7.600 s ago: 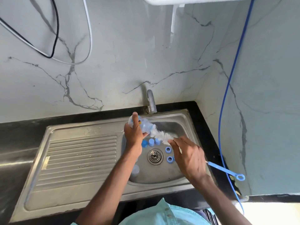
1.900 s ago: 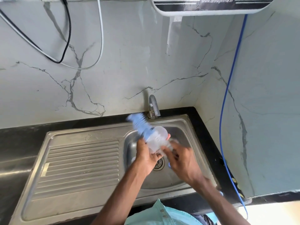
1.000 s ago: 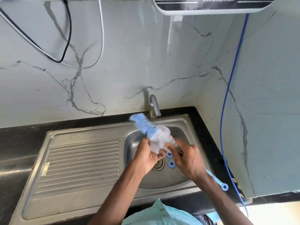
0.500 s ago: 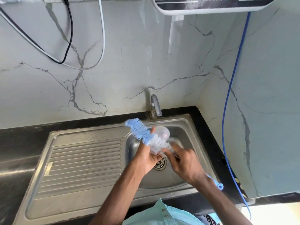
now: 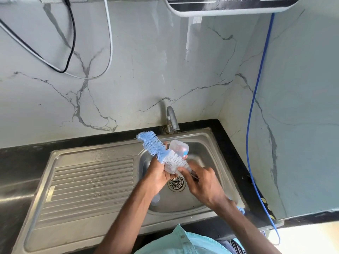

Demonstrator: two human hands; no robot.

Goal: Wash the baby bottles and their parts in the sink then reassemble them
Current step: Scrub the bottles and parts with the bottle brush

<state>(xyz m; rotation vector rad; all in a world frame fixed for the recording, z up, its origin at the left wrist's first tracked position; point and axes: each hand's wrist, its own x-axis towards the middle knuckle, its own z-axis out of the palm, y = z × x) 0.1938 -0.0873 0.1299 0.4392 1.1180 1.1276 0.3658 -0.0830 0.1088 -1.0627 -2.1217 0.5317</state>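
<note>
We scrub the bottle [image 5: 178,148] outside, left hand [image 5: 157,174] curled round it, right hand [image 5: 203,184] tight on the brush [image 5: 156,146]; next we should rinse it.

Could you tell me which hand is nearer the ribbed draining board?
Left. The left hand, holding the baby bottle, hovers just right of the draining board; the right hand, on the bottle brush, is farther right.

Operator body: clothing seen from the head camera.
A light turquoise shirt [image 5: 192,242] has a stitched front edge with two small matching buttons [image 5: 182,236]. Beside it at the lower frame edge are dark blue fabric [image 5: 222,242] and a striped cloth [image 5: 237,245]. The left hand [image 5: 157,173], right hand [image 5: 203,182], left forearm [image 5: 128,215] and right forearm [image 5: 245,230] are bare.
</note>
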